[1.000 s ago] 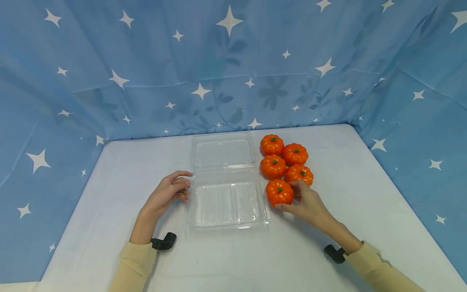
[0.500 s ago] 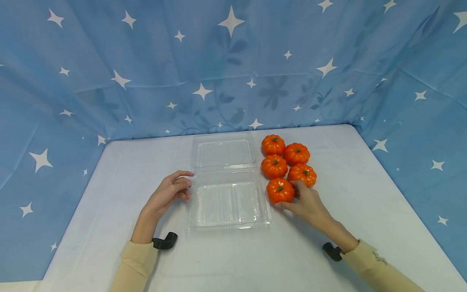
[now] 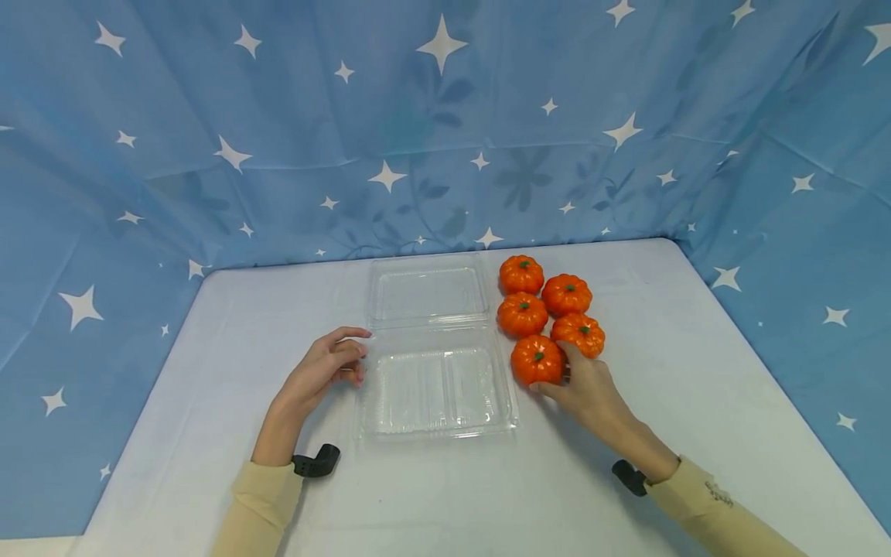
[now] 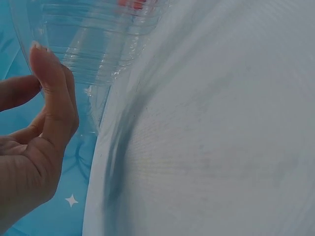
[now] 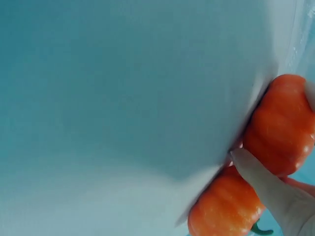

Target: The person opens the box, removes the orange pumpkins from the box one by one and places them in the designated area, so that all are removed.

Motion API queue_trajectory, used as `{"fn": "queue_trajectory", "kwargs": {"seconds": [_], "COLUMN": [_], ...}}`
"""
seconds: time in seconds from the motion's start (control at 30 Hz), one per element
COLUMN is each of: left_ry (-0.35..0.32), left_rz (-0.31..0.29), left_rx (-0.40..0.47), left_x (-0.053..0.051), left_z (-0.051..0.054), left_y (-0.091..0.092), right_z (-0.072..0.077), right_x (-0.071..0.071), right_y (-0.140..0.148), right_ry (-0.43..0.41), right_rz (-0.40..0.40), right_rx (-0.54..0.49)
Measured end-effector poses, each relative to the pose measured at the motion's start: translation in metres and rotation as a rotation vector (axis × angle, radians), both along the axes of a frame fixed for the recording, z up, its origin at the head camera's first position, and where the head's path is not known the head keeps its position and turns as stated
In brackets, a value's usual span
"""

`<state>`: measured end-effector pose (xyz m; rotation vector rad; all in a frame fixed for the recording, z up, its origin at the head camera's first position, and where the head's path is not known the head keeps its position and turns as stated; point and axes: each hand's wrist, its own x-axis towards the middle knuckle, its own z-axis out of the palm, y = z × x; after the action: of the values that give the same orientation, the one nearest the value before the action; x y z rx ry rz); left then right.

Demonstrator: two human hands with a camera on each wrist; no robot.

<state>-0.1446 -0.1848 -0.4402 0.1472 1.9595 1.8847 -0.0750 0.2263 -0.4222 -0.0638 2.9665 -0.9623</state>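
Note:
My right hand (image 3: pixel 588 391) grips a small orange toy pumpkin (image 3: pixel 537 360) with a green stem, thumb at its near side and fingers round its right side. The right wrist view shows a finger (image 5: pixel 261 179) between this pumpkin (image 5: pixel 283 125) and a neighbouring pumpkin (image 5: pixel 224 206). Left of it lies a clear plastic clamshell box (image 3: pixel 437 433), its lid (image 3: pixel 428 294) folded back flat. At the box's left edge is my left hand (image 3: pixel 316 371), index finger stretched toward the hinge corner, other fingers loosely bent. In the left wrist view its fingertips are at the box's rim (image 4: pixel 24 49).
Several more orange pumpkins (image 3: pixel 522 315) are clustered to the right of the lid and behind the gripped one. A white cloth (image 3: pixel 431 503) covers the table. Blue star-patterned curtain (image 3: pixel 313 116) rises behind the table and along its sides.
My right hand and the gripped pumpkin have shifted slightly away from me, toward the other pumpkins. The pumpkin beside its fingers has been nudged a little to the right. My left hand holds its position.

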Motion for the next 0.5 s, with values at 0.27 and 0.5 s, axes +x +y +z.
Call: {"fn": "queue_trajectory", "kwargs": {"seconds": [0.27,0.5], "left_ry": [0.006,0.024], "left_rz": [0.003,0.014], "left_rx": [-0.083,-0.149], "left_x": [0.001,0.000], "left_z": [0.004,0.005], "left_y": [-0.001,-0.002], "right_z": [0.012,0.024], "right_x": [0.001,-0.005], "right_y": [0.007,0.015], "right_ry": [-0.054,0.062], "right_rz": [0.031,0.042], "right_rx": [0.017,0.021]}}
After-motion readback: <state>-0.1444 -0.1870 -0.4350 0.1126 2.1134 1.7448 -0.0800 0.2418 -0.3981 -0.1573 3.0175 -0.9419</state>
